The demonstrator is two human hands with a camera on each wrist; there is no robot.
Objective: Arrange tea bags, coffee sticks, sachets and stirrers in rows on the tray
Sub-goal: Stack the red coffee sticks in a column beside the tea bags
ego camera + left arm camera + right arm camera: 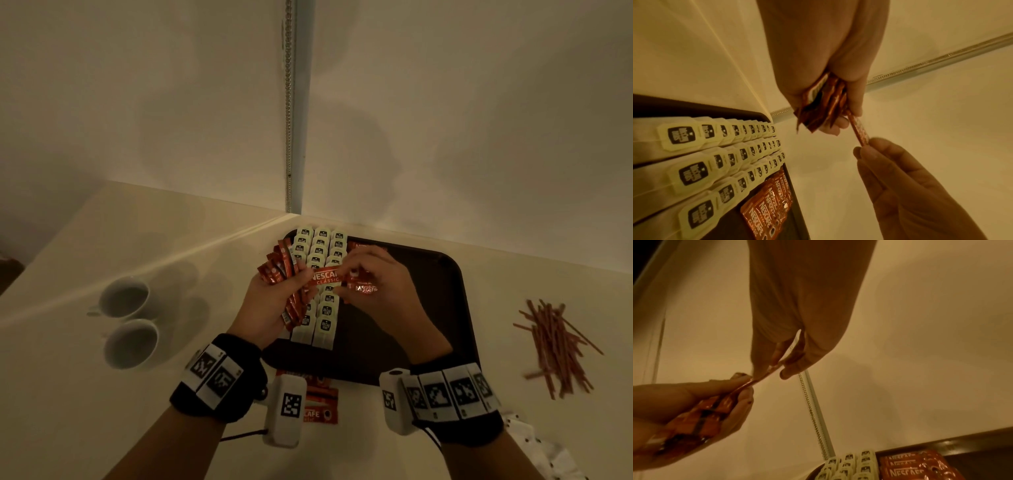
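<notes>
Pinched by both hands (pixel 373 291), red coffee stick (pixel 325 277) reads Nescafé Classic.

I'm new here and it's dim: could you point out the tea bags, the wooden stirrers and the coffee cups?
tea bags (pixel 324 325): head view, on the nearest bag's label.
stirrers (pixel 555 346): head view, middle of the loose pile.
coffee cups (pixel 132 342): head view, inside the nearer cup.

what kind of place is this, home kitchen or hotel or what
Probably a hotel room or office drinks station: a dark tray with rows of tea bags and Nescafe sachets, two white cups and a pile of stirrers on a pale counter.
</notes>
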